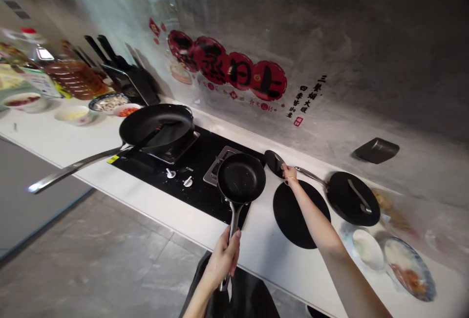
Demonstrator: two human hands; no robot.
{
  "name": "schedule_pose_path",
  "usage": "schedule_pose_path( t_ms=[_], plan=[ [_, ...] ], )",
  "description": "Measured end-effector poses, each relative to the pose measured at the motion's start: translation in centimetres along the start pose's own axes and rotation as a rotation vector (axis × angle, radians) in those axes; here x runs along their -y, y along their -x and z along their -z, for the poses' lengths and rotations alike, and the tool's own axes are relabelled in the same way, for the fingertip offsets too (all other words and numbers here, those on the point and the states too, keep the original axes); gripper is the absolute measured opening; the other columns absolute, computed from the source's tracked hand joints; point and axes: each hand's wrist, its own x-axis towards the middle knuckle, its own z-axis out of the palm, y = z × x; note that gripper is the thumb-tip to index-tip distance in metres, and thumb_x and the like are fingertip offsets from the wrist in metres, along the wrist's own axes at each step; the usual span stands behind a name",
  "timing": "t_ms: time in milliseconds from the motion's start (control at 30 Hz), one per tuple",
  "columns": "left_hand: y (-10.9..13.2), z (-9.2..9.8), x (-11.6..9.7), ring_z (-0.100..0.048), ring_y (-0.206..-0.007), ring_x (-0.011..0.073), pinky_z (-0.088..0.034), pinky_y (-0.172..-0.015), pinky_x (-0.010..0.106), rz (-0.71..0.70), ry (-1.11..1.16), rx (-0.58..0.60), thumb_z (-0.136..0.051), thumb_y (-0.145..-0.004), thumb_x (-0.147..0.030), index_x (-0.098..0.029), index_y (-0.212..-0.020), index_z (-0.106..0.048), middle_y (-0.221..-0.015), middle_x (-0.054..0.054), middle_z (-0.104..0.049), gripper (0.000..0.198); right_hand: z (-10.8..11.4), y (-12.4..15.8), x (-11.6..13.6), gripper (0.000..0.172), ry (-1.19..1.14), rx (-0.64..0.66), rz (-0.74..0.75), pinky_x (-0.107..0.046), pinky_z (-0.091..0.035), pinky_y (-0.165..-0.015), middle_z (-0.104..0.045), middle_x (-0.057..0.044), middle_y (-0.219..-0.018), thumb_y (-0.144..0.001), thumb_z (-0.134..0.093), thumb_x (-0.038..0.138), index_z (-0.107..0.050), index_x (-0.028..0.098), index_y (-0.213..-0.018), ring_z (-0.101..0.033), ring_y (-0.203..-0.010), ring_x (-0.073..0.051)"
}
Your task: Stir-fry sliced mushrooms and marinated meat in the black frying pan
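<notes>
My left hand (pixel 224 255) is wrapped around the metal handle of a small black frying pan (pixel 241 179), held over the right burner side of the cooktop. The pan's inside looks bare apart from a few tiny specks. Farther right, my right hand (pixel 289 172) pinches a small dark pan lid (pixel 273 161) near the wall. Under my right forearm lies a large black round mat or lid (pixel 293 215). To the left, a big black wok (pixel 157 125) with a dark spatula (pixel 146 137) in it sits on the other burner.
The black cooktop (pixel 176 169) has two knobs. At right are a lidded pan (pixel 351 198), a white bowl (pixel 367 249) and a patterned plate of food (pixel 410 269). Left hold a knife block (pixel 135 81), an oil bottle (pixel 75 76) and bowls of ingredients. A holder (pixel 377 150) juts from the wall.
</notes>
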Motion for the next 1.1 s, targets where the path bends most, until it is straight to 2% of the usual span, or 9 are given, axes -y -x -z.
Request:
schedule_pose_path(
  t_ms=[100,233,367,500,600,733,1100],
  plan=[
    [-0.3,-0.2,-0.1,-0.026,-0.024,0.0052,-0.015,-0.030,0.016,-0.014,0.012,-0.011,-0.043,-0.086,-0.057,-0.022,-0.083,-0.036,-0.034,-0.014,-0.034,0.036,0.6,1.7,1.3,0.047,-0.139,0.004,0.050,-0.025,-0.040,-0.048,-0.046,0.004,-0.037,-0.081,-0.040,0.059,-0.055,0.018,-0.062,-0.049,-0.040,-0.014],
    [-0.8,-0.3,-0.3,-0.026,-0.024,0.0054,-0.016,-0.029,0.016,-0.019,0.017,0.013,-0.044,-0.084,-0.059,-0.023,-0.080,-0.034,-0.034,-0.014,-0.032,0.038,3.8,4.8,3.5,0.049,-0.269,0.024,0.175,-0.024,-0.041,-0.054,-0.046,0.004,-0.042,-0.079,-0.043,0.064,-0.056,0.018,-0.068,-0.047,-0.044,-0.011],
    [-1.5,-0.9,-0.3,-0.026,-0.024,0.0056,-0.019,-0.027,0.016,-0.035,0.039,0.063,-0.044,-0.084,-0.059,-0.023,-0.078,-0.033,-0.036,-0.014,-0.033,0.038,7.3,8.7,6.0,0.043,-0.357,0.138,0.376,-0.025,-0.043,-0.060,-0.052,0.003,-0.049,-0.082,-0.050,0.058,-0.059,0.017,-0.073,-0.051,-0.053,-0.012],
    [-1.9,-1.9,-0.4,-0.026,-0.023,0.0056,-0.019,-0.028,0.016,-0.033,0.026,0.138,-0.044,-0.086,-0.057,-0.023,-0.077,-0.032,-0.034,-0.014,-0.033,0.036,8.0,12.5,7.7,0.037,-0.287,0.180,0.500,-0.024,-0.044,-0.063,-0.053,0.002,-0.061,-0.085,-0.051,0.052,-0.057,0.018,-0.070,-0.054,-0.059,-0.012],
    [-2.2,-2.7,-0.5,-0.027,-0.024,0.0057,-0.019,-0.028,0.015,-0.042,0.014,0.196,-0.043,-0.087,-0.055,-0.023,-0.079,-0.033,-0.033,-0.013,-0.036,0.034,7.4,14.3,7.4,0.035,-0.287,0.193,0.491,-0.023,-0.045,-0.057,-0.054,0.001,-0.070,-0.083,-0.054,0.052,-0.055,0.019,-0.072,-0.055,-0.057,-0.011],
    [-2.7,-3.4,-0.1,-0.027,-0.023,0.0062,-0.020,-0.027,0.016,-0.051,-0.004,0.250,-0.043,-0.087,-0.054,-0.023,-0.080,-0.034,-0.034,-0.013,-0.036,0.033,7.2,15.3,5.9,0.034,-0.243,0.209,0.503,-0.023,-0.046,-0.056,-0.055,-0.001,-0.073,-0.083,-0.054,0.051,-0.053,0.019,-0.071,-0.058,-0.059,-0.013],
    [-3.6,-3.8,0.4,-0.028,-0.024,0.0057,-0.021,-0.028,0.016,-0.029,-0.005,0.344,-0.046,-0.086,-0.052,-0.022,-0.078,-0.033,-0.034,-0.013,-0.036,0.034,7.7,14.3,3.2,0.037,-0.138,0.222,0.447,-0.025,-0.049,-0.059,-0.058,-0.003,-0.077,-0.082,-0.051,0.055,-0.057,0.020,-0.070,-0.060,-0.063,-0.014]
  ],
)
